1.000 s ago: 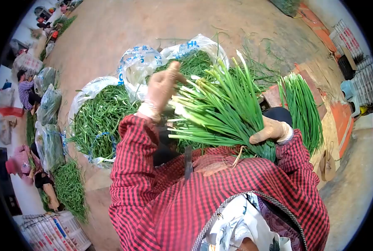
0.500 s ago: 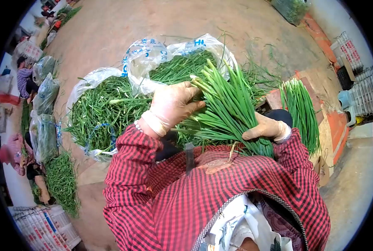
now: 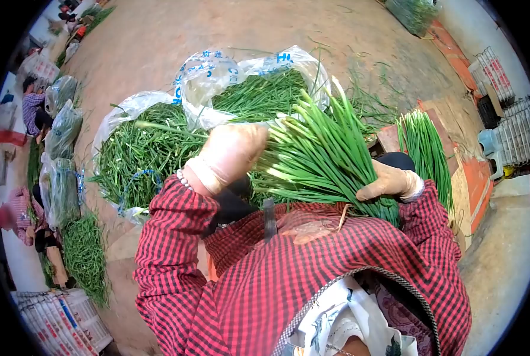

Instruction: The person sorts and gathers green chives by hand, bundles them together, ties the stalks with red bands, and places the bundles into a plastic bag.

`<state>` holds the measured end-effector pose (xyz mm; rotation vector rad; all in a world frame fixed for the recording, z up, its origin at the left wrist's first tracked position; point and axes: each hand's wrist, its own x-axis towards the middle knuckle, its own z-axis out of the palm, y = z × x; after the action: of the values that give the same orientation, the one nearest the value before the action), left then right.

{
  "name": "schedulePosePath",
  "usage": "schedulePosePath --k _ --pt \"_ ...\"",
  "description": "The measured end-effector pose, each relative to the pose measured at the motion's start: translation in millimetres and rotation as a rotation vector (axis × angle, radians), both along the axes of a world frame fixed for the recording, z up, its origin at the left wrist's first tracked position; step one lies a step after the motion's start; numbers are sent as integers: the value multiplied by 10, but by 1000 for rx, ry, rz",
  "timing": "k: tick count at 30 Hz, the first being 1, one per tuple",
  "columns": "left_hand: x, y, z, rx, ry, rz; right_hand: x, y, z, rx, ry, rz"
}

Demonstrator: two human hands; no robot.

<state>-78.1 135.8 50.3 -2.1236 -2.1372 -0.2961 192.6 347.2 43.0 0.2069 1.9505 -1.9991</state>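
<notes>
My right hand (image 3: 389, 181), gloved, is wrapped round the lower, darker part of a thick bunch of long green stalks (image 3: 330, 148). The pale ends of the bunch fan out up and to the left. At those pale ends my left hand (image 3: 232, 151), also gloved, is closed, with a thin stalk (image 3: 164, 127) sticking out of it to the left. Its fingertips are partly hidden. Beyond it lie two open plastic bags of green cuttings, one on the left (image 3: 140, 148) and one further back (image 3: 265, 95). A neat bundle of stalks (image 3: 428, 154) lies to the right.
Loose stalks are scattered on the floor (image 3: 366, 101). Filled clear bags (image 3: 63, 193) and a green pile (image 3: 85, 255) line the left side, near seated people (image 3: 24, 216). Crates (image 3: 517, 133) and a pale blue stool (image 3: 489, 145) are at the right.
My left hand has gone from raised and apart, to pinching at the bunch, to drawn slightly left with a stalk in it. My right hand has kept its hold on the bunch.
</notes>
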Motion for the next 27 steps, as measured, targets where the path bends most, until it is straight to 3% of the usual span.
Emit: schedulePosePath --k 5,7,9,11,13,15,18,22,25,27 --pt "-610 -224 -650 -232 93 270 290 135 70 58 -25 -20" --pt "-574 -242 -722 -593 25 375 426 138 154 -106 -36 -162" --pt "-404 -209 -683 -661 -182 335 544 184 116 -143 -71 -193" --pt "-277 -92 -530 -381 -379 368 608 212 56 -239 -129 -200" --pt "-304 72 -445 42 -938 349 585 181 11 -185 -115 -222" --pt "-212 229 -124 243 -1317 76 538 160 -56 -187 -123 -197" --pt "58 384 285 49 -1485 -65 419 75 -44 -228 -96 -143" --pt "78 487 81 -191 -1615 -46 391 47 -28 -265 -95 -90" --pt "91 487 12 -72 -1596 -2 416 47 -48 -247 -93 -88" --pt "71 501 27 302 -1508 192 436 55 -70 -239 -96 -95"
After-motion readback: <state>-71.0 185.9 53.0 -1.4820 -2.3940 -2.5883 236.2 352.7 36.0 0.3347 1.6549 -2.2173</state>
